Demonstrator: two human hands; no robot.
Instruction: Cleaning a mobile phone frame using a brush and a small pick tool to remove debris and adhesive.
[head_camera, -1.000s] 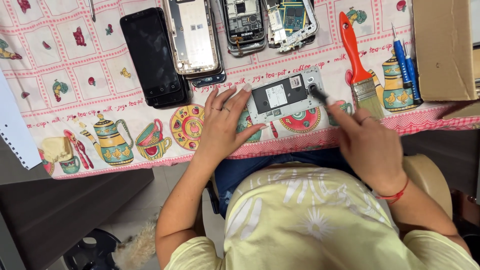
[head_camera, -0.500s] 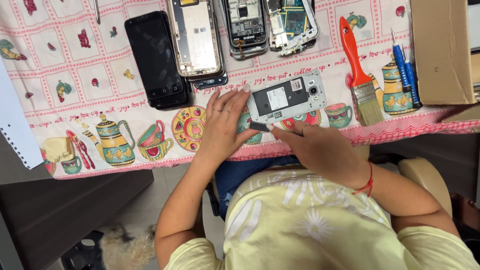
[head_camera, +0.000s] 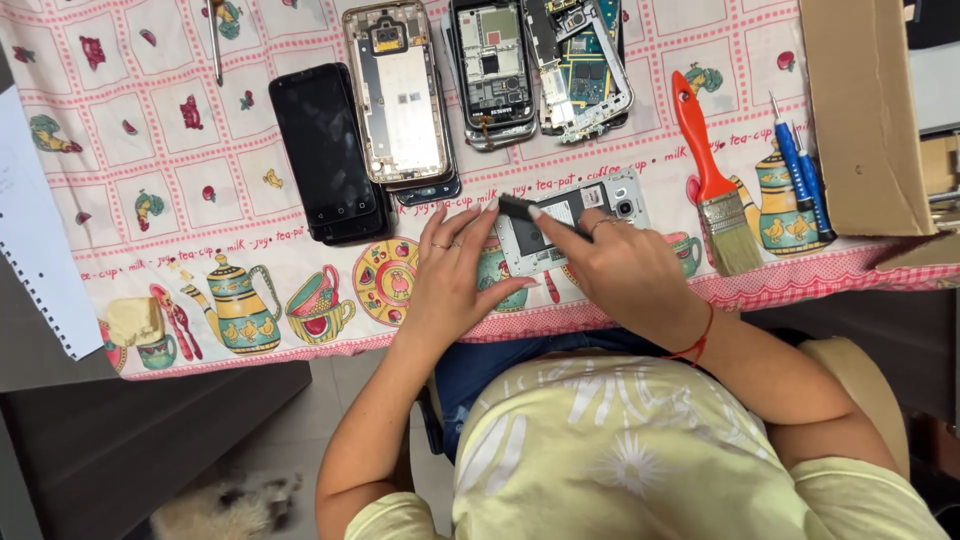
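A white opened phone (head_camera: 612, 204) lies face down near the front edge of the patterned tablecloth (head_camera: 150, 150). My left hand (head_camera: 455, 285) holds its left end, thumb at the lower edge and fingertips at the upper edge. My right hand (head_camera: 625, 275) lies over the phone's middle and pinches a thin dark flat piece (head_camera: 522, 210), raised at an angle above the phone's left half. The fingertips of my left hand touch this piece too. The phone's lower right part is hidden by my right hand.
A black phone (head_camera: 325, 150), a gold-framed phone shell (head_camera: 400, 95) and two stripped phones showing circuit boards (head_camera: 495, 65) (head_camera: 585, 65) lie behind. To the right are a red-handled brush (head_camera: 710, 180), blue screwdrivers (head_camera: 800, 170) and a cardboard box (head_camera: 860, 110). A spiral notebook (head_camera: 35, 250) sits at left.
My right hand moved from the phone's right end leftward over its middle and now lifts the dark piece. My left hand stayed at the phone's left end, its fingers now curled around it.
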